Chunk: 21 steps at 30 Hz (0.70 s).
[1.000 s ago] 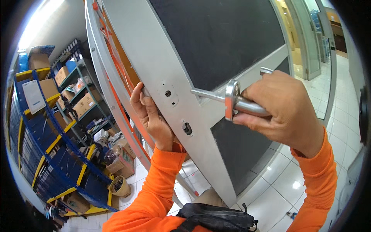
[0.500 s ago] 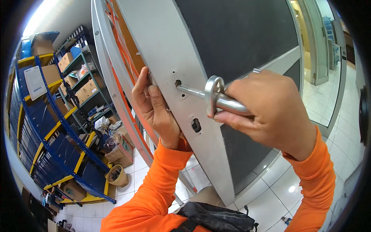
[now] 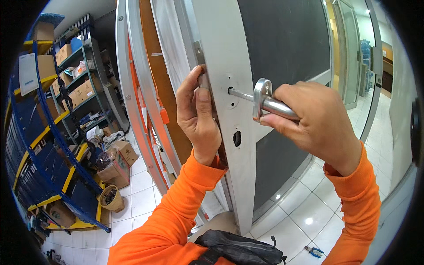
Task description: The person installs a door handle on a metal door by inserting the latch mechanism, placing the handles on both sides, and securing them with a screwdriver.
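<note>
A white-framed door (image 3: 242, 185) with dark panels stands before me, with small holes and an oblong cut-out (image 3: 237, 138) in its stile. My right hand (image 3: 316, 121) grips a steel lever handle (image 3: 279, 107), whose round spindle enters the upper large hole (image 3: 229, 90) while its oval plate stands off from the surface. My left hand (image 3: 198, 119) is curled at the door's left edge, thumb and fingertips against it beside a small metal piece (image 3: 204, 80) that is partly hidden by them.
Blue-and-yellow racking (image 3: 44, 159) and grey shelves with boxes (image 3: 81, 95) stand left, near a wicker bin (image 3: 111, 198). Aluminium ladders or frames (image 3: 132, 110) lean beside the door. A black bag (image 3: 238, 245) hangs below me; pliers (image 3: 314, 251) lie on the tiles; glass doors (image 3: 349, 66) are right.
The spindle has moved from beside the door's face into the upper hole. My left hand sits higher and further right in view, and the camera's view has shifted.
</note>
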Each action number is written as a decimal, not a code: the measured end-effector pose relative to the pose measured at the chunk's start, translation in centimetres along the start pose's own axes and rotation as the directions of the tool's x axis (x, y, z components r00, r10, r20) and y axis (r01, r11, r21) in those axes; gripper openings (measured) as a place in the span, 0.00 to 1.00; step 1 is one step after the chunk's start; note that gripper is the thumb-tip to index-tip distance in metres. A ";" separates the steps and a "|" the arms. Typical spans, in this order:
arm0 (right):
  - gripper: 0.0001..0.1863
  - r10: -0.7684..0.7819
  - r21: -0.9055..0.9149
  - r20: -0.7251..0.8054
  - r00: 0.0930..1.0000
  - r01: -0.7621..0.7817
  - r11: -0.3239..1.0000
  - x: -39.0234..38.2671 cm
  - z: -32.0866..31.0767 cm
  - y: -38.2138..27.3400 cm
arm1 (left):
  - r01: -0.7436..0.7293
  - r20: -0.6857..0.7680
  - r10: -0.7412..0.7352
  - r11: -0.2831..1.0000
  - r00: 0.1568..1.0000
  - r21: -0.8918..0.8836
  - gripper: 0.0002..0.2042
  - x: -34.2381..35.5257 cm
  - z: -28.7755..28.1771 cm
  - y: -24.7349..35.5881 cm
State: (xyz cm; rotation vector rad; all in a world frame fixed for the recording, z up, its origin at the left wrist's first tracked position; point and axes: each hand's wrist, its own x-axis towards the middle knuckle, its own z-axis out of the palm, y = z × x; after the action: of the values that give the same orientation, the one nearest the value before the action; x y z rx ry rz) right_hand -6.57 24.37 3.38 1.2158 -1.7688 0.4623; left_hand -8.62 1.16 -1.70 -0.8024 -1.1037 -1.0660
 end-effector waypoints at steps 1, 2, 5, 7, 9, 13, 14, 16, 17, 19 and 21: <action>0.16 0.024 -0.002 0.021 0.999 -0.023 1.000 0.3 -0.1 -0.2 | 0.001 -0.008 -0.001 1.000 1.000 -0.007 0.16 0.0 0.0 0.1; 0.16 0.021 -0.010 0.027 0.999 -0.021 1.000 0.6 -0.2 -0.3 | 0.011 -0.007 -0.012 1.000 1.000 -0.015 0.16 -0.1 0.1 0.2; 0.17 -0.034 -0.063 0.038 0.999 0.037 0.997 1.7 0.0 -0.6 | 0.029 -0.022 -0.030 0.999 0.999 -0.036 0.17 -0.2 0.5 0.4; 0.15 -0.038 -0.128 0.086 0.996 0.048 0.991 2.5 0.9 -1.0 | 0.032 -0.027 -0.033 0.998 0.999 -0.046 0.17 0.0 0.8 0.9; 0.15 -0.053 -0.137 0.099 0.994 0.067 0.988 3.4 1.7 -1.0 | -0.002 -0.017 0.002 1.000 1.000 0.023 0.17 0.0 0.8 1.1; 0.15 -0.023 -0.255 0.152 0.988 0.062 0.965 4.2 1.4 -1.8 | 0.015 -0.005 -0.015 0.998 1.000 -0.055 0.17 0.0 0.9 0.8; 0.15 -0.004 -0.277 0.163 0.987 0.050 0.959 4.3 1.1 -2.1 | 0.087 0.005 -0.087 0.992 0.996 -0.090 0.18 -0.4 0.7 0.7; 0.17 -0.011 -0.336 0.172 0.985 0.069 0.939 4.5 0.6 -3.0 | 0.100 0.009 -0.100 0.984 0.995 -0.147 0.19 -0.5 0.3 0.3; 0.17 0.014 -0.356 0.177 0.984 0.051 0.933 4.4 0.5 -3.6 | 0.108 0.007 -0.108 0.978 0.994 -0.178 0.21 -0.4 0.0 0.4; 0.26 0.007 -0.412 -0.055 0.998 -0.029 0.911 3.0 0.9 -4.1 | 0.138 0.024 -0.136 0.969 0.990 -0.207 0.23 -0.7 0.5 0.9; 0.38 0.061 -0.462 -0.098 0.993 -0.100 0.881 0.3 2.8 -5.1 | 0.117 -0.095 -0.132 0.982 0.987 -0.151 0.24 -0.4 0.9 1.3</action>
State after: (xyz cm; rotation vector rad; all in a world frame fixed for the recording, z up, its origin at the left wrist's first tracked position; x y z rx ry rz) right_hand -3.39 19.93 1.32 0.7734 -1.7339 0.1132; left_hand -7.67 2.50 -1.86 -0.7904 -1.0065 -1.2914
